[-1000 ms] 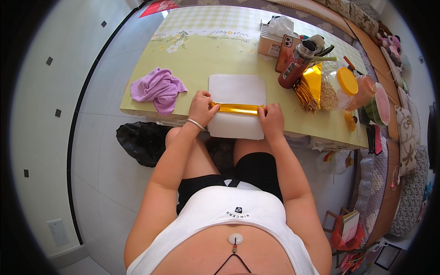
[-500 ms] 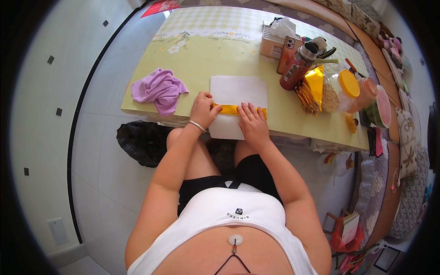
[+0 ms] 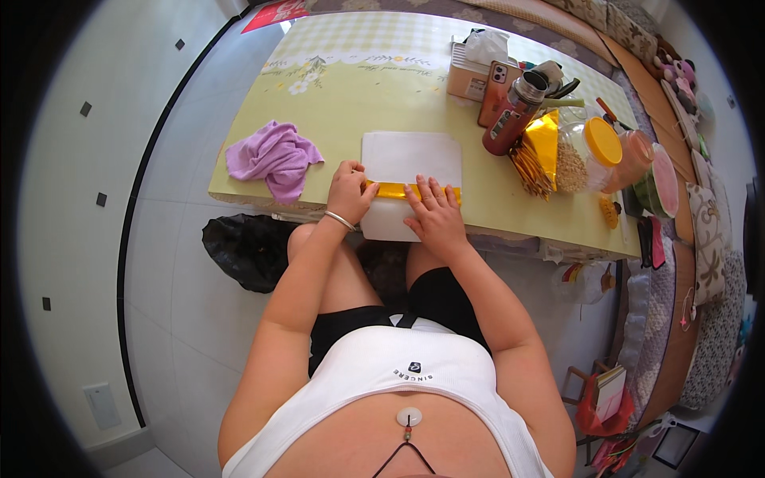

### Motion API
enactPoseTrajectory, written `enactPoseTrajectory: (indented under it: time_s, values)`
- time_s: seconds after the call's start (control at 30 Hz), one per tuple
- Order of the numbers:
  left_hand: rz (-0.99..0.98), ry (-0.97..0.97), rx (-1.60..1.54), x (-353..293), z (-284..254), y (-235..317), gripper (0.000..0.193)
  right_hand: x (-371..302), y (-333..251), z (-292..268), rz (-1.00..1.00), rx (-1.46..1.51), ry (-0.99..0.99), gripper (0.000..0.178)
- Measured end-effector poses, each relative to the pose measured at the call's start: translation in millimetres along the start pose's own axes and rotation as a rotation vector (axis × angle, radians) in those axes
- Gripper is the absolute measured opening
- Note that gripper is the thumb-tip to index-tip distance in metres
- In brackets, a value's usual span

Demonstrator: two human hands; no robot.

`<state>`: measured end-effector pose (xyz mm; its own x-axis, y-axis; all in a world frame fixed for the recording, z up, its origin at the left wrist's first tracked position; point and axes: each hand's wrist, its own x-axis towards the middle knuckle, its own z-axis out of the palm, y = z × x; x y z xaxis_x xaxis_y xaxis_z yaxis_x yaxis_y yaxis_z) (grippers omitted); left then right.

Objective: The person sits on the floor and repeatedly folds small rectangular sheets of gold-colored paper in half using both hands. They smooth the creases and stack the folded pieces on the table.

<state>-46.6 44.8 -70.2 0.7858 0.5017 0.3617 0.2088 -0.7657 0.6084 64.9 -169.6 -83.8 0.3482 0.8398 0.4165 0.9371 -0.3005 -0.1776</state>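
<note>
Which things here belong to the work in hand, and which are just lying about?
In use: gold strip, touched by left hand and right hand; white sheet beneath; possibly the gold foil bundle.
Lying about: purple cloth; phone; reddish flask; yellow-lidded jar; cut watermelon.

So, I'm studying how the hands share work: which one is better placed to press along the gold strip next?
Probably the right hand: its spread fingers lie across the gold strip, while the left hand holds the strip's left end.
</note>
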Motion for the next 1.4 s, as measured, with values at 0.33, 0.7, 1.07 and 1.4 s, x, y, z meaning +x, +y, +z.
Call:
enactPoseTrajectory:
  time_s: [0.33, 0.7, 1.07, 1.4]
  values:
    - [0.175, 0.120, 0.223, -1.3, -6.5, 25.2, 0.028, -0.7, -1.4, 4.7, -0.015, -0.032, 0.018, 0.065]
    - [0.227, -0.281, 0.480, -45.1, 10.3, 46.2, 0.100, -13.8, 9.6, -5.8, 0.081, -0.038, -0.066, 0.068]
    - [0.248, -0.223, 0.606, -37.5, -4.7, 36.1, 0.084, -23.8, 64.7, -37.8, -0.059, -0.020, -0.038, 0.038]
    - [0.476, -0.086, 0.322, -11.4, 15.4, 84.9, 0.034, 4.6, 51.1, -66.4, -0.054, -0.046, -0.062, 0.021]
